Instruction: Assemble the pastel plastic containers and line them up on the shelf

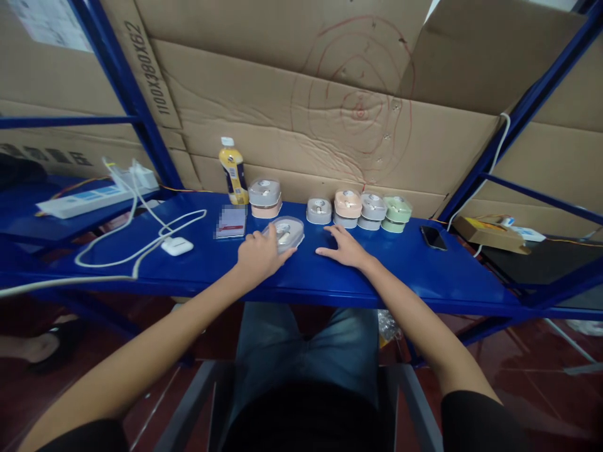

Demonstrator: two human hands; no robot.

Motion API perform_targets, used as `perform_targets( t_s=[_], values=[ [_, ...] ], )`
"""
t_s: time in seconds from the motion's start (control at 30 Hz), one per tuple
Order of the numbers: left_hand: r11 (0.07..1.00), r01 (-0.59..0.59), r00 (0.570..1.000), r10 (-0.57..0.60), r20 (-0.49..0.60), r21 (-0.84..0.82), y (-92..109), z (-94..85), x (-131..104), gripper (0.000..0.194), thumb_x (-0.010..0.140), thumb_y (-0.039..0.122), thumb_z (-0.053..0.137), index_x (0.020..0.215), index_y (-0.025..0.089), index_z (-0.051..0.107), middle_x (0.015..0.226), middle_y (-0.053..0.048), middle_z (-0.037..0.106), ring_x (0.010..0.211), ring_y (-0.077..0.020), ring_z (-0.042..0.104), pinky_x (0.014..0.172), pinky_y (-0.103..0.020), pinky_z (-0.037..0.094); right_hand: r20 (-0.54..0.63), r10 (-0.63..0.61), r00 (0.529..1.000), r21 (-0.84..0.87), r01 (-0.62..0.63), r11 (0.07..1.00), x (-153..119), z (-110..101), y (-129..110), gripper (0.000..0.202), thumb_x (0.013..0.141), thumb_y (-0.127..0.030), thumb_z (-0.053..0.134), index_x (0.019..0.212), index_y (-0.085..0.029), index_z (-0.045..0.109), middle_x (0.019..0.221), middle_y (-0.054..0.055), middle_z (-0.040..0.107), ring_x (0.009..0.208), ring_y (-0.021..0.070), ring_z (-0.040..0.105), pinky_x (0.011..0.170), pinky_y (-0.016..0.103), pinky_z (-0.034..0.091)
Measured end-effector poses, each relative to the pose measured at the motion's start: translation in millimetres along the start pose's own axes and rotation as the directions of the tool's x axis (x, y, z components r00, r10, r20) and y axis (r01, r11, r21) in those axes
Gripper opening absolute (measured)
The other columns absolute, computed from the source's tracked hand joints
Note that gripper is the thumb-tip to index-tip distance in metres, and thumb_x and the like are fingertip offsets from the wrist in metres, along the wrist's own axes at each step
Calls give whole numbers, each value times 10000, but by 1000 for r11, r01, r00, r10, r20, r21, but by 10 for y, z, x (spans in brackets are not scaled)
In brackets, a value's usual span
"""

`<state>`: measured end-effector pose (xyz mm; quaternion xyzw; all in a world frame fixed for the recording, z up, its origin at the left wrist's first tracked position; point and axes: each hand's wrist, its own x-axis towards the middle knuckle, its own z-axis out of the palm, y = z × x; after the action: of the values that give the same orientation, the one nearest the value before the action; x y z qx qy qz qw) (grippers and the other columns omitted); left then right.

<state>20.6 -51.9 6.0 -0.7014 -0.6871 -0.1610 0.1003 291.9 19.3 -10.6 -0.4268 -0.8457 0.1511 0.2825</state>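
Observation:
My left hand (262,252) grips a clear-lidded oval plastic case (291,233), low over the blue table, with the thumb along its near edge. Something small and pale shows under the lid. To the right, my right hand (343,247) hovers at the table with fingers apart and nothing in them. Just beyond it stand similar cases: a single grey case (319,211), then stacked pairs with a peach case (347,203), a grey-lilac case (372,206) and a green case (397,208) on top. Another stack (265,198) stands behind my left hand.
A yellow drink bottle (233,171) and a phone-like slab (230,221) stand left of the cases. Further left lie a white earbud case (177,246), looping white cable (136,251) and a power strip (97,196). A black phone (433,238) lies right. Cardboard (264,94) backs the table.

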Motion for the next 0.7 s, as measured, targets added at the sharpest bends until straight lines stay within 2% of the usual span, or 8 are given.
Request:
perform_targets(
  t_s=[0.1,0.3,0.4,0.5,0.6,0.7],
  values=[
    [997,77,996,-75,47,-30,20,73,218,990,983,735,595,1605,-16,429,1268,-413,674,1150,-545,712,925,-559,553,11,-19,1000,-32,19,999,-22,-22,-20,778,943,-707,736,1523,-204,608,1445,178,618,1345,351,648,1212,552,500],
    [990,72,993,-60,97,-123,228,324,1064,1015,927,779,635,1605,50,439,1373,-398,667,1325,-567,645,1029,-618,528,14,-3,1000,-49,3,999,-62,-50,-20,662,986,-672,707,1460,-212,652,1395,157,638,1285,315,679,1184,514,530],
    [983,80,988,-57,143,-163,299,329,1320,972,901,728,709,1572,67,472,1440,-416,615,1382,-587,602,1048,-636,522,18,-4,1000,-51,4,999,-73,-58,-24,632,991,-655,713,1442,-214,666,1389,153,640,1289,313,677,1188,505,528],
    [977,84,980,-45,193,-197,263,226,1398,935,898,631,766,1557,42,462,1481,-436,558,1348,-575,628,1055,-620,526,29,4,1000,-54,-3,999,-76,-67,-37,621,1002,-655,697,1438,-214,670,1377,146,641,1287,306,674,1187,499,529],
    [970,31,995,-6,104,-240,134,62,1398,828,936,639,725,1481,53,516,1444,-383,584,1327,-545,634,1095,-618,505,40,9,999,-60,-7,998,-73,-70,-50,622,1009,-643,691,1435,-191,670,1368,158,641,1299,312,664,1195,503,518],
    [961,61,988,-97,-119,-270,-23,-64,1451,834,932,666,710,1495,91,486,1537,-349,499,1477,-569,468,1175,-676,429,40,12,999,-54,-9,999,-70,-66,-56,614,1016,-641,678,1426,-184,674,1370,165,640,1294,320,662,1190,517,517]
  ],
)
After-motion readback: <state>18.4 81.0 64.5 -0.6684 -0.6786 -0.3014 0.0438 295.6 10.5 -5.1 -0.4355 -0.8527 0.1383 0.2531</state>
